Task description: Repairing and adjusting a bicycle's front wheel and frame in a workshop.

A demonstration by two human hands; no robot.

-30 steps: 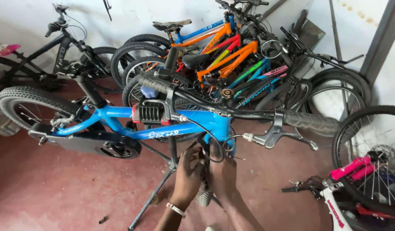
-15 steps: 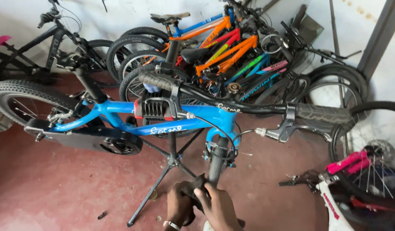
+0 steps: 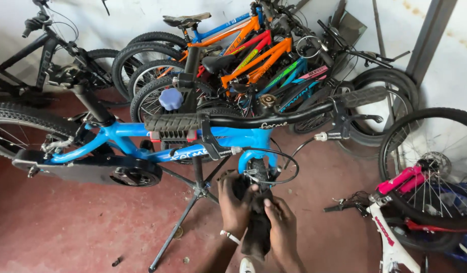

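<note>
Our left hand (image 3: 235,205) and right hand (image 3: 281,227) grip the front tyre (image 3: 257,212), perhaps through a cloth, above the red floor (image 3: 66,227) crowded with bikes (image 3: 253,55).

Repair stand (image 3: 193,199): on floor (image 3: 66,227), centre; carries bike frame (image 3: 142,139).
Handlebar (image 3: 263,119): crosswise above front wheel (image 3: 258,202).
Left hand (image 3: 235,202), right hand (image 3: 280,230): either side of front wheel, below handlebar.
Stacked bikes (image 3: 253,55): behind, against wall (image 3: 132,17).
Loose wheel (image 3: 435,167): right.
</note>
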